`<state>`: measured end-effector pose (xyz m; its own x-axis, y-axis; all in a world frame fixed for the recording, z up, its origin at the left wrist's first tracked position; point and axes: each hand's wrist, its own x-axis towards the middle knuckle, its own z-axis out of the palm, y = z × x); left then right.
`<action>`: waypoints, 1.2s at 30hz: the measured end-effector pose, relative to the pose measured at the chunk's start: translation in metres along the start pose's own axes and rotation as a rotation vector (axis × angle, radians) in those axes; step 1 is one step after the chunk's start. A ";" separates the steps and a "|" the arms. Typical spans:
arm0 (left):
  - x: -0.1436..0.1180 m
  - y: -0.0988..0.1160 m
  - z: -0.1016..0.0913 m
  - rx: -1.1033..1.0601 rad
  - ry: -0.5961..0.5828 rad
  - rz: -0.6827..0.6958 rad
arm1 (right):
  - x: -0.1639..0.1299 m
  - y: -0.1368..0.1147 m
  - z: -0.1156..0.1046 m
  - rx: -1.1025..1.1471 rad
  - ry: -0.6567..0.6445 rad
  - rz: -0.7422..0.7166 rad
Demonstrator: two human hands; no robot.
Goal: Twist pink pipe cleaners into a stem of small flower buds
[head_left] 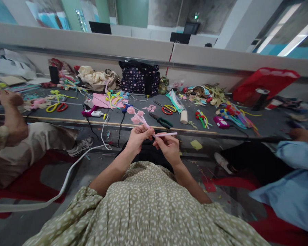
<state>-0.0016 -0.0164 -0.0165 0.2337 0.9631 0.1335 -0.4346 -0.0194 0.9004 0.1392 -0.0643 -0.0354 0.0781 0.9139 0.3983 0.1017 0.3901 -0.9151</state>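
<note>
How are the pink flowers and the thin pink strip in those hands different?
The pink flowers have puffy heads on top, while the pink strip is plain and thin. The flowers lean up and away to the left; the strip points out to the right, lying nearly flat. The left hand pinches the flowers' stems, while the right hand holds the strip. Both are pinkish.

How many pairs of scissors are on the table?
2 visible: one pair left of the pink sheet, the other pair just beyond the pliers. More may be hidden under the piles.
</note>
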 end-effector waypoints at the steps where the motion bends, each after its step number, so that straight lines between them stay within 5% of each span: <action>1: 0.000 0.000 0.000 -0.019 -0.010 -0.021 | 0.001 0.000 0.000 0.108 -0.020 0.085; 5: 0.000 0.001 0.001 -0.048 -0.061 -0.054 | 0.006 -0.001 -0.002 0.398 -0.108 0.314; 8: 0.000 0.002 0.001 -0.046 -0.035 -0.042 | 0.007 -0.001 -0.001 0.437 -0.089 0.348; 20: -0.002 0.003 0.005 -0.027 0.042 0.005 | -0.004 -0.003 0.005 0.007 0.081 -0.001; 26: -0.001 0.000 0.003 -0.039 0.029 0.007 | -0.004 -0.001 -0.004 -0.351 -0.048 -0.359; 31: -0.002 0.002 0.004 -0.066 -0.017 -0.031 | -0.001 -0.003 0.001 0.067 0.040 0.029; 36: -0.004 0.003 0.005 -0.088 -0.064 -0.021 | 0.006 -0.004 -0.002 0.487 -0.157 0.382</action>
<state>0.0004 -0.0216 -0.0118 0.2972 0.9439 0.1437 -0.5032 0.0269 0.8637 0.1417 -0.0608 -0.0295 -0.1308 0.9897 0.0581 -0.3698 0.0056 -0.9291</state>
